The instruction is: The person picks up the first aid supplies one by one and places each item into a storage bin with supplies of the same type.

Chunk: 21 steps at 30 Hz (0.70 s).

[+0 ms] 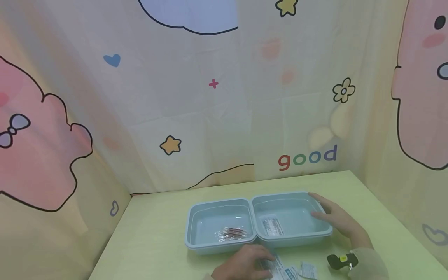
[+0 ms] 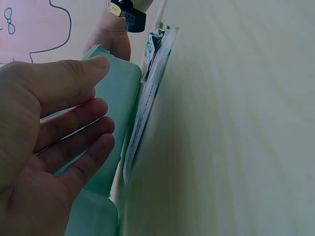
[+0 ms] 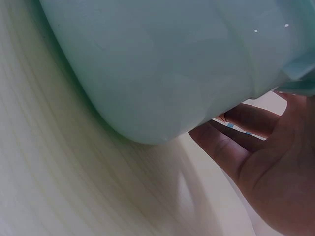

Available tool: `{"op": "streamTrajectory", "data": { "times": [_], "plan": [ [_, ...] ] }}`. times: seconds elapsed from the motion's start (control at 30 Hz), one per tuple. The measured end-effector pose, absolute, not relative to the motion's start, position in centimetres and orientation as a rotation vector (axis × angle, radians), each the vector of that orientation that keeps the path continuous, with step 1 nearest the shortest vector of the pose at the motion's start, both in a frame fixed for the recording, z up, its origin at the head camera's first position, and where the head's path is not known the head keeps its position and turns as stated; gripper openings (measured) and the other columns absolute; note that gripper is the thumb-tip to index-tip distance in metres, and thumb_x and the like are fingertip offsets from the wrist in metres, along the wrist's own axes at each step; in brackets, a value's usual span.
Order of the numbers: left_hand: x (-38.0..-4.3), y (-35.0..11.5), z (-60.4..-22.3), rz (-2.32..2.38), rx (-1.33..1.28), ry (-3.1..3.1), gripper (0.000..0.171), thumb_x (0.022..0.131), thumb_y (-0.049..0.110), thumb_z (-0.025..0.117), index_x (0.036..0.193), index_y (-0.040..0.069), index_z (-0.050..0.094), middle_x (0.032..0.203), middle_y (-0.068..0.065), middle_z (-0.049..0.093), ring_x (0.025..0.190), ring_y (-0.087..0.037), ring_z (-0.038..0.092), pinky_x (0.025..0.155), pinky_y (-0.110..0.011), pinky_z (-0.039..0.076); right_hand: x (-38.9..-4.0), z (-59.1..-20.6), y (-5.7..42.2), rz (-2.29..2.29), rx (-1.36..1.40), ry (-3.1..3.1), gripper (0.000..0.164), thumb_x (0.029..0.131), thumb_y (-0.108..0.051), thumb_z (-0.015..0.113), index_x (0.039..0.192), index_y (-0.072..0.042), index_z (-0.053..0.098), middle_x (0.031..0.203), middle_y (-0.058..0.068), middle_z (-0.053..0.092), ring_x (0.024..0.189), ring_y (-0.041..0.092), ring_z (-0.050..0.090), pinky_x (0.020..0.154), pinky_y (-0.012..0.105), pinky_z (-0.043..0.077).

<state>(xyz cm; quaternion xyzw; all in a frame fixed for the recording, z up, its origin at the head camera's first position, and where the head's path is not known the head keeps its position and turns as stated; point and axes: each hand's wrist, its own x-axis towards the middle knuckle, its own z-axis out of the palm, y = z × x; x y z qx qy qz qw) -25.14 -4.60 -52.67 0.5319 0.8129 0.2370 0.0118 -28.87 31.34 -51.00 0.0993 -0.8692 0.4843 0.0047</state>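
Observation:
Two pale blue plastic trays stand side by side. My right hand [image 1: 337, 218] grips the right end of the right tray [image 1: 294, 242], thumb over its rim; in the right wrist view fingers [image 3: 221, 147] lie along the outer wall. A flat packet with print [image 1: 273, 226] lies in that tray. The left tray [image 1: 210, 249] holds clear-wrapped swabs with dark reddish sticks [image 1: 233, 232]. In front of the trays my left hand [image 1: 243, 262] is held with loosely bent fingers and nothing in them, beside flat printed packets [image 1: 278, 268] on the table.
A smaller white packet [image 1: 308, 270] lies to the right of the others on the pale yellow-green table [image 1: 150, 229]. A dark device [image 1: 342, 261] is strapped at the right wrist. A printed curtain [image 1: 196, 109] hangs behind the table and along both sides.

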Motion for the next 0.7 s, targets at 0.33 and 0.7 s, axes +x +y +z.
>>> {"op": "streamTrajectory", "data": {
  "times": [0.33, 0.7],
  "plan": [
    [-25.29, -4.69, -52.99, 0.738, 1.61, 2.514, 0.034, 0.086, 0.024, 0.073, 0.118, 0.016, 0.069, 0.118, 0.01, 0.066, 0.11, 0.003, 0.056, 0.094, -0.01, 0.043, -28.98, -51.04, 31.46, 1.513, 0.327, -2.714, 0.073, 0.093, -0.029, 0.063, 0.154, -0.014, 0.027, 0.158, 0.024, 0.021, 0.142, 0.054, 0.015, 0.109, 0.071, 0.018],
    [-25.24, -4.73, -53.0, 0.714, 1.504, 2.479, 0.037, 0.086, 0.029, 0.072, 0.121, 0.019, 0.067, 0.121, 0.013, 0.064, 0.112, 0.003, 0.055, 0.094, -0.015, 0.046, -28.85, -51.0, 31.44, 1.507, 0.332, -2.708, 0.072, 0.093, -0.03, 0.064, 0.154, -0.014, 0.028, 0.158, 0.024, 0.023, 0.141, 0.054, 0.018, 0.108, 0.071, 0.019]
  ]
}}
